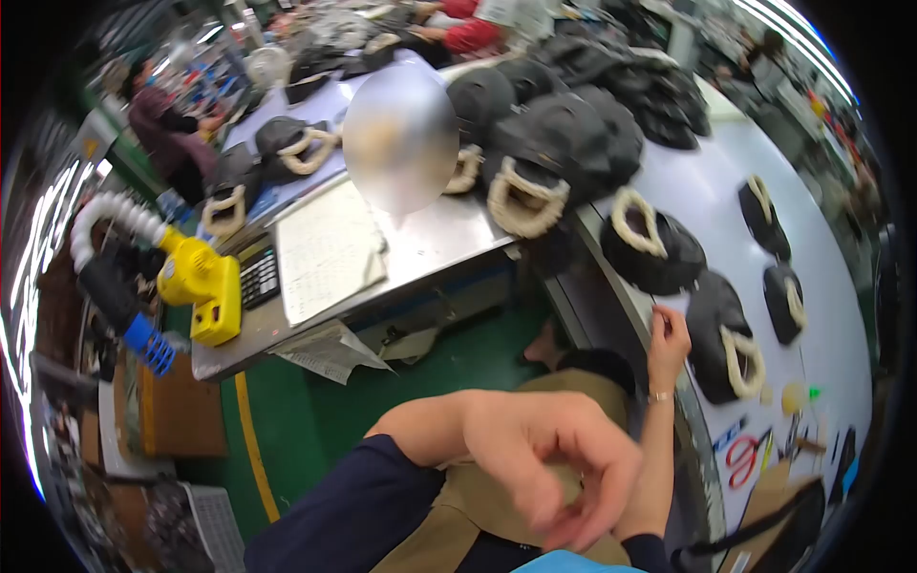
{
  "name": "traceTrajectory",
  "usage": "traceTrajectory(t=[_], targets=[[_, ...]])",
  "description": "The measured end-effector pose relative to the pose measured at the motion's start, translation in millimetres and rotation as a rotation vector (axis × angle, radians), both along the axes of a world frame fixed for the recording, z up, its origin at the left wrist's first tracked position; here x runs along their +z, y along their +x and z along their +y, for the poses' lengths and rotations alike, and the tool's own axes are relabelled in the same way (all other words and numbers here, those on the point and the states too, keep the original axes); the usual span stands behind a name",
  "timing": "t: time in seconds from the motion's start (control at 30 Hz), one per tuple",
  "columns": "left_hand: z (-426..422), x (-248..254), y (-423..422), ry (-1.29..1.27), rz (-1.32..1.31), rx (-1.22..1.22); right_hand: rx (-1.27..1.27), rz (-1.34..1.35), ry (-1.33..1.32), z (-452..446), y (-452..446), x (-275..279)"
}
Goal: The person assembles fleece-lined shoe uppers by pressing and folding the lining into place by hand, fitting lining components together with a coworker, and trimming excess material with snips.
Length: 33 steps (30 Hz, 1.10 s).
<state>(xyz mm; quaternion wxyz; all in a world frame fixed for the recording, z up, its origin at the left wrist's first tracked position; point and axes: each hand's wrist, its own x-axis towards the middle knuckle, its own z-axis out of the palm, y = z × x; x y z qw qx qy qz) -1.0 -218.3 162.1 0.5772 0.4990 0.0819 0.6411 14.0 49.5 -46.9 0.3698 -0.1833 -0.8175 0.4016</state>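
Note:
My left hand (559, 463) is large in front of my body, fingers loosely bent with a gap between them and the thumb; nothing shows in it. My right hand (669, 336) is by the edge of the right-hand table (812, 220), its fingers drawn together; anything between them is too small to make out. Beside that hand lies a black cap (712, 320) with cream fleece trim. Just above, another such cap (669, 258) rests at the table's corner.
More caps (564, 143) are heaped at the back. Red scissors (741, 461) and small tools lie lower right. A metal bench holds papers (325, 250), a calculator (259, 277) and a yellow device (215, 291). People stand or sit behind; a blurred patch hides part of the bench.

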Motion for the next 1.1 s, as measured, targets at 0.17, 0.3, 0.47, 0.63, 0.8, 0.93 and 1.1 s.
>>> traceTrajectory(t=[0.17, 0.3, 0.47, 0.63, 0.8, 0.93, 1.1], targets=[[13, -52, -4, -0.609, 0.003, 0.432, -0.016, 0.024, -0.165, -1, 4, 6], [32, -96, -21, -0.776, -0.101, 0.747, -0.005, 0.175, 0.000, -10, -9, 67], [65, -124, -51, -0.802, -0.054, 0.863, 0.160, 0.000, 0.171, 1, -48, 81], [93, -150, -84, -0.824, 0.089, 1.187, 0.197, -0.166, 0.367, 12, -60, 59], [110, -159, -94, -0.860, 0.186, 1.341, 0.234, -0.158, 0.302, 9, -39, 67], [121, -159, -86, -0.870, 0.169, 1.294, 0.232, -0.163, 0.274, 3, -32, 66], [128, -164, -80, -0.874, 0.052, 1.254, 0.224, -0.174, 0.251, -2, -30, 64]])
